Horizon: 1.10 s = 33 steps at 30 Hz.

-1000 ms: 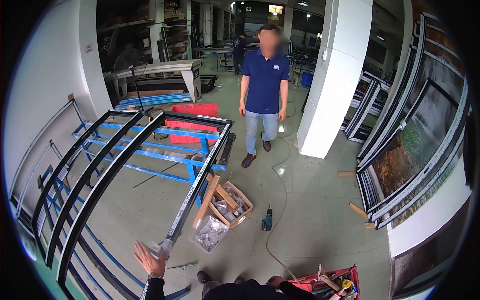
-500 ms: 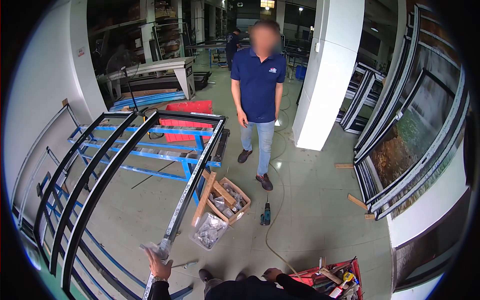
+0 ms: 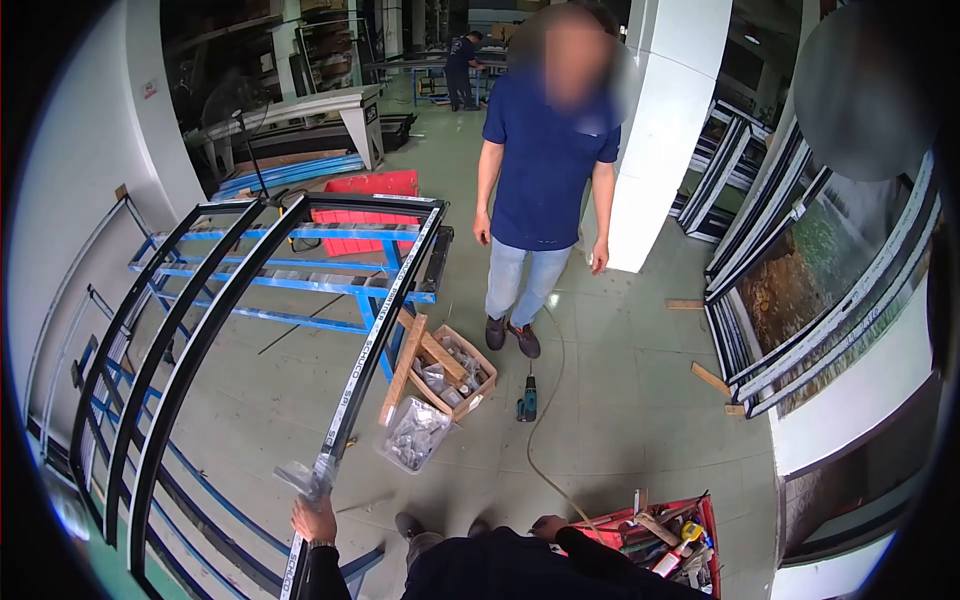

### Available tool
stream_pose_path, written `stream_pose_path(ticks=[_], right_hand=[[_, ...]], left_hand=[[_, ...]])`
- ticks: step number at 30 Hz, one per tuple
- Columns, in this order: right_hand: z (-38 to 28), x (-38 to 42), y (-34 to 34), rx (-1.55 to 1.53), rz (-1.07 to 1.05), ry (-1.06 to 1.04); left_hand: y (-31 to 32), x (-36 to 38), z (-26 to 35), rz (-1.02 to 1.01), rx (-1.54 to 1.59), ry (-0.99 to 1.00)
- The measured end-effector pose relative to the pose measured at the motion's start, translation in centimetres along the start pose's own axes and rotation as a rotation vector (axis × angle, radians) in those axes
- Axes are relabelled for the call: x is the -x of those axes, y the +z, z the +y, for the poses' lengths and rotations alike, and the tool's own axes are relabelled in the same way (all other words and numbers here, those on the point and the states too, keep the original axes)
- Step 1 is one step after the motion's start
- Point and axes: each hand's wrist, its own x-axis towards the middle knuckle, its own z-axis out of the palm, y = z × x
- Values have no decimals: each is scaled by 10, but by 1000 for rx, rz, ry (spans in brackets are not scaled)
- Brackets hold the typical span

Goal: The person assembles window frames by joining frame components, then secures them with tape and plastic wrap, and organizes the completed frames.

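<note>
My left hand point(image 3: 314, 521) is at the near bar of a long black window frame point(image 3: 345, 412) that lies tilted over blue stands. Its fingers are closed on a crumpled clear plastic bag point(image 3: 304, 478), which lies against the bar; what is inside the bag cannot be made out. White tape printed with lettering runs along that bar. My right hand point(image 3: 548, 528) hangs low by my body, its fingers curled in, with nothing visible in them. Just right of it stands a red crate point(image 3: 712, 540) of tools.
A blue cordless drill point(image 3: 527, 403) stands on the floor beside a hose point(image 3: 561, 370). A cardboard box point(image 3: 480, 386) and a clear tub point(image 3: 411, 462) hold bagged parts. A person point(image 3: 545, 170) stands ahead; another works farther back. Framed panels point(image 3: 800, 300) lean at right.
The person ahead has come closer, both feet now near the drill. My view has tipped slightly down. My left hand stays at the bag and bar, its fingers now less spread.
</note>
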Motion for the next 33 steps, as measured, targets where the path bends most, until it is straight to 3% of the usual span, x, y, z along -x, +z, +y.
stream_pose_path(ticks=[9, 17, 22, 33], right_hand=[[-16, -9, 3, -39, -20, -28], [-12, -14, 3, -117, 83, -167], [-7, -13, 4, -159, 26, -175], [-16, -17, -6, -35, 49, -208]], left_hand=[[3, 1, 1, 74, -29, 36], [0, -2, 2, 19, -43, -29], [-7, -4, 3, -9, -48, -26], [-5, -5, 3, -12, -55, -36]])
